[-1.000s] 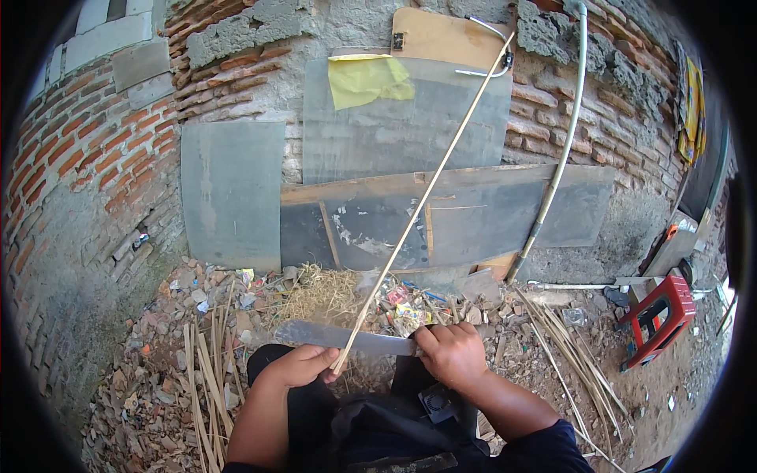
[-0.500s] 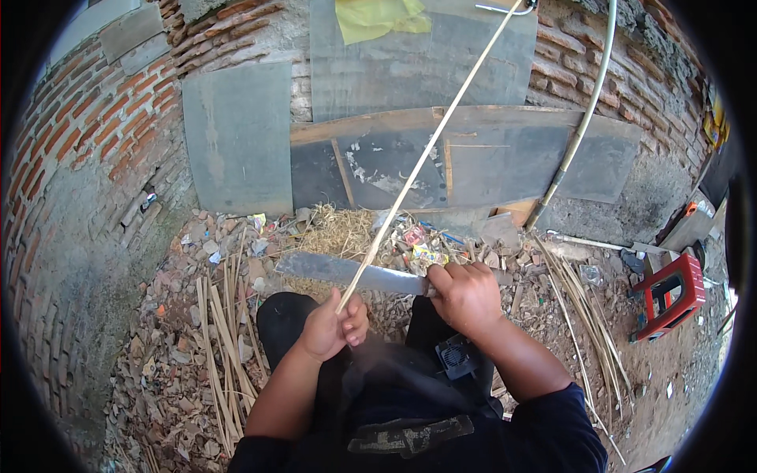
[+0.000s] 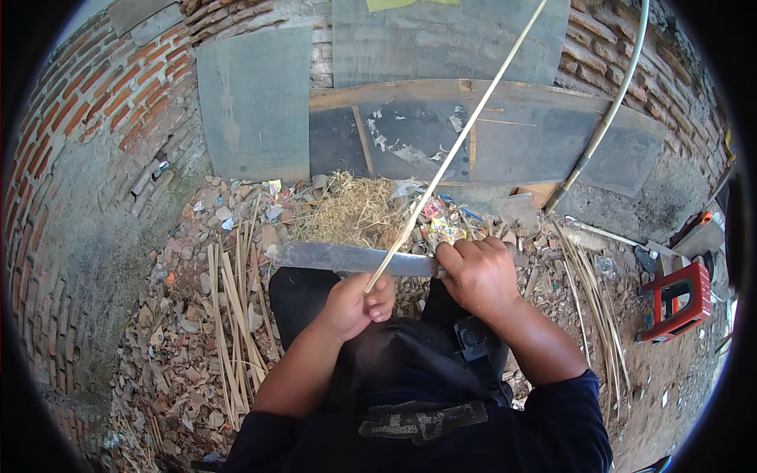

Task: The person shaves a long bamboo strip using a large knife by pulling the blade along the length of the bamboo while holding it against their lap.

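My left hand [image 3: 359, 306] is closed around the lower end of a long, thin pale bamboo strip [image 3: 457, 147]. The strip slants up and away to the right, past the top of the view. In my right hand [image 3: 479, 273] is the handle of a machete [image 3: 339, 258], its wide grey blade pointing left. The blade lies crosswise at the strip, just above my left fingers; whether its edge bites into the strip cannot be made out. Both hands are above my knees. Beyond the blade a heap of straw-coloured shavings [image 3: 351, 209] lies on the rubble.
Bundles of split bamboo strips lie on the ground at left [image 3: 236, 315] and right [image 3: 595, 307]. A red plastic stool [image 3: 678, 303] stands at far right. A bent pale pole [image 3: 607, 118] leans by grey boards [image 3: 256, 106] against the brick wall [image 3: 102, 102].
The view has shifted, so the surroundings sit higher and further right. The machete blade has slid a little left across the strip. Both hands keep their hold.
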`<control>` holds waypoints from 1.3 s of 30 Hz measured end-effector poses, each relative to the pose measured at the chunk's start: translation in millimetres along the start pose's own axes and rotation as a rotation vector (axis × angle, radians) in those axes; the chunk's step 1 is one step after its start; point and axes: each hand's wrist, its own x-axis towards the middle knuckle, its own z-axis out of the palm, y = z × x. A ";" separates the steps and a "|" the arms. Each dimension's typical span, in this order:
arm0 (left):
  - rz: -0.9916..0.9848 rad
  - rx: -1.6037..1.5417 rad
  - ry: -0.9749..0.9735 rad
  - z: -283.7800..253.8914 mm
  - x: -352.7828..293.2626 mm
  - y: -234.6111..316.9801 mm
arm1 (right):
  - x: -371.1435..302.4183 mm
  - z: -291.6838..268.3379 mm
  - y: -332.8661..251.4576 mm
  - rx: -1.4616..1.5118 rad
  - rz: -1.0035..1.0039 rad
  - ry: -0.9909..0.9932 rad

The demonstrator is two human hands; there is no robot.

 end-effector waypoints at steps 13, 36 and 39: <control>0.050 -0.067 -0.066 18.2 -1.6 -4.6 | 17.3 -10.8 2.0 -0.030 0.021 0.038; 0.177 0.063 -0.030 35.6 -18.7 0.5 | 8.0 -28.4 -4.3 0.027 0.087 0.020; 0.171 0.043 -0.046 38.5 -18.5 -2.4 | 5.3 -30.0 -10.6 0.060 0.142 0.011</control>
